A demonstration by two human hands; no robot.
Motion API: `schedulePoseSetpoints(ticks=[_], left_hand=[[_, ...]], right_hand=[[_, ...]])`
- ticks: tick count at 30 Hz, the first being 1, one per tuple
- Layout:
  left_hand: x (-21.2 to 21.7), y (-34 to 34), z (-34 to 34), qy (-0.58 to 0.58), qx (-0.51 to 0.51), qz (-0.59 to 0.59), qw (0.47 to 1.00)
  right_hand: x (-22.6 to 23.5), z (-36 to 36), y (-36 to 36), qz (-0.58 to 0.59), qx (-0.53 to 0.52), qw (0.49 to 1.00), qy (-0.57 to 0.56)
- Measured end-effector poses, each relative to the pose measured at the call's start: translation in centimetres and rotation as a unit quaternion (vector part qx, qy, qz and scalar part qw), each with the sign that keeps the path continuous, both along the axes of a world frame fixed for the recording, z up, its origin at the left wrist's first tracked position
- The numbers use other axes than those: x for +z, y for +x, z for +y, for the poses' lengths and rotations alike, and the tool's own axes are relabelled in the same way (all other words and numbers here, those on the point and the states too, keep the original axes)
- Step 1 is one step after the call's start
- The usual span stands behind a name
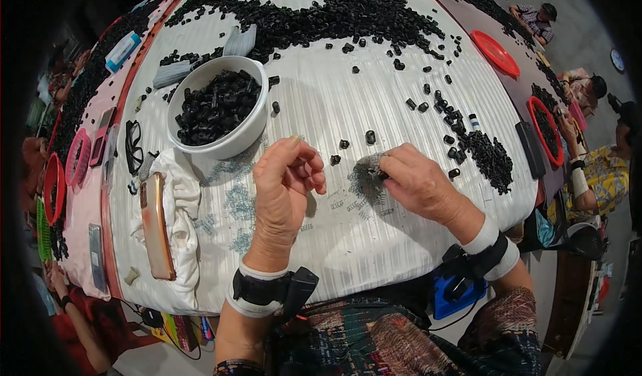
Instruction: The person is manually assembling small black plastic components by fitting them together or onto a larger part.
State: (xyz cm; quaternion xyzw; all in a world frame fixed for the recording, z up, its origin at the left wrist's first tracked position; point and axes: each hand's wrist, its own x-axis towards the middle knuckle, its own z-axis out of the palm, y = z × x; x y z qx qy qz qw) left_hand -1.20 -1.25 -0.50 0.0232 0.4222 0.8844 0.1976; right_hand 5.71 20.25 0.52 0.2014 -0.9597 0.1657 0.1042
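Observation:
My left hand (282,185) hovers over the middle of the white striped cloth, its fingers loosely curled and no object visible in it. To its right, my right hand (422,183) reaches down with the fingers pinched together; a grey fabric-like covering (370,164) shows at its fingertips, and anything held there is hidden. Those fingertips touch a small heap of fine metal springs (366,187). More tiny springs (241,202) lie scattered beside my left wrist. Just beyond the hands stand a few short black cylindrical plastic parts (370,137). A white bowl (221,150) full of such black parts sits at the left.
Black parts (321,15) cover the far table. A pile of thin black pieces (489,158) and a dark case (530,150) lie right. Glasses (134,147), a phone (155,225) and a white cloth (187,205) lie left. People sit at neighbouring tables with red baskets (495,53).

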Motion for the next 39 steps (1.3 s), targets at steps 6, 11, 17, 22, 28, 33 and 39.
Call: schedulePoseSetpoints(ticks=[6,11,17,22,28,33,39], left_hand=[[0.0,0.1,0.1,-0.002,-0.010,-0.008,1.000],[0.2,0.1,-0.1,-0.008,-0.014,-0.008,1.000],[0.0,0.0,0.1,-0.017,-0.016,-0.012,1.000],[0.1,0.1,0.2,-0.023,-0.022,-0.009,0.999],[0.2,0.1,0.2,-0.021,-0.022,-0.014,0.999],[0.3,0.2,0.3,-0.017,-0.022,-0.007,1.000],[0.2,0.1,0.5,-0.008,-0.016,-0.017,1.000]], right_hand=[[0.8,1.0,0.8,0.027,-0.085,0.996,-0.010],[1.7,0.2,0.9,0.048,-0.058,0.997,-0.014],[1.1,-0.8,-0.4,0.046,-0.020,0.999,-0.012],[1.2,-1.9,-1.3,0.034,-0.009,0.999,0.010],[0.1,-2.1,-0.9,-0.035,-0.039,0.998,0.018],[0.3,0.0,-0.6,-0.022,-0.083,0.992,-0.090],[0.4,-2.3,-1.2,0.014,-0.021,0.998,-0.054]])
